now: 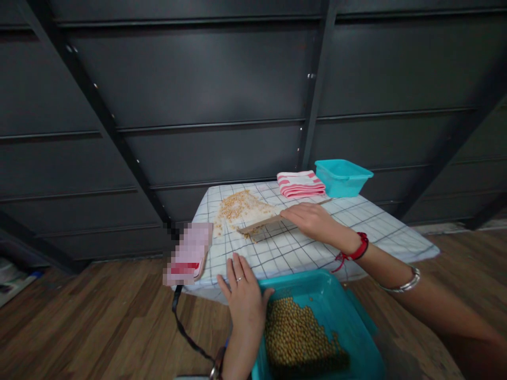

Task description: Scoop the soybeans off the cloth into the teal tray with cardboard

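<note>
My right hand (pixel 309 219) is closed around the upper edge of a long, flat, brownish cardboard-like strip (pixel 259 225), held low over the checked cloth. The strip's left end is beside a spread heap of yellow and white grains (pixel 240 206); a few yellow pieces lie along its lower edge. My left hand (pixel 245 295) is stretched out with its fingers apart at the table's near edge. Its thumb is at the rim of a teal plastic tub (pixel 330 285), which holds many round yellow-brown beans (pixel 293 332).
A folded pink-and-white striped cloth (pixel 301 184) and a smaller turquoise container (pixel 344 178) stand at the back right of the table (pixel 356 227). A pink phone-like object (pixel 190 250), partly pixelated, lies at the left edge, with a black strap (pixel 180 322) hanging below. Dark panels (pixel 222 153) rise behind.
</note>
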`<action>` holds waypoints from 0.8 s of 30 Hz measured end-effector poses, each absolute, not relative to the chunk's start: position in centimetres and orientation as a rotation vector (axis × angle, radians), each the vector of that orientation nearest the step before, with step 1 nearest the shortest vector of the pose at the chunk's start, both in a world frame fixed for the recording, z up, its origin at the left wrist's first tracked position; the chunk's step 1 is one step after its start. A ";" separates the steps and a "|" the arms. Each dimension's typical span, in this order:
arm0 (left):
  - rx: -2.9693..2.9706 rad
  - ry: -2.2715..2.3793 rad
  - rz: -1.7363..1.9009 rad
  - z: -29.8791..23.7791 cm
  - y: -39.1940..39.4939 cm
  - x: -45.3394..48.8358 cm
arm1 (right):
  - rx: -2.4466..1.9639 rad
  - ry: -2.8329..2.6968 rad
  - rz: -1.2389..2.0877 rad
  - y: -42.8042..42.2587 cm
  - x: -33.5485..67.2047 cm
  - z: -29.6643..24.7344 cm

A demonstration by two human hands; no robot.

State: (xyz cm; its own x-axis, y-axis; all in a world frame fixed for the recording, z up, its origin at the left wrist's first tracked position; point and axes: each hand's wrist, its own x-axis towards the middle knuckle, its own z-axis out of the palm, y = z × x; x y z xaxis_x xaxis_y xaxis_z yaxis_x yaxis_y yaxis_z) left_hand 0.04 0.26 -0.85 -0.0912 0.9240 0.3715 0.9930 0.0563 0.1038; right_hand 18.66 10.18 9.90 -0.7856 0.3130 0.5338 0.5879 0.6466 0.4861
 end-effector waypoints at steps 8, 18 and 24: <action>-1.976 -2.122 -0.521 -0.7 0.2 0.0 | -0.636 -2.463 -0.930 8.6 20.0 10.2; -1.979 -2.146 -0.484 -0.2 0.2 0.1 | -0.570 -2.467 -0.906 5.9 21.1 11.3; -1.983 -2.126 -0.480 -0.3 0.1 0.1 | -0.654 -2.428 -0.811 6.4 21.7 11.0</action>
State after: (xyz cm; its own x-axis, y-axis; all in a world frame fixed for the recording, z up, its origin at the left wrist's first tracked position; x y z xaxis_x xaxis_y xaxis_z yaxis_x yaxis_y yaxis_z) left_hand 0.08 0.13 -0.29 -0.0838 0.9302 0.3572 0.9935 0.0501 0.1026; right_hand 21.66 6.37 11.02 -0.7625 0.2799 0.5833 0.5742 0.7081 0.4109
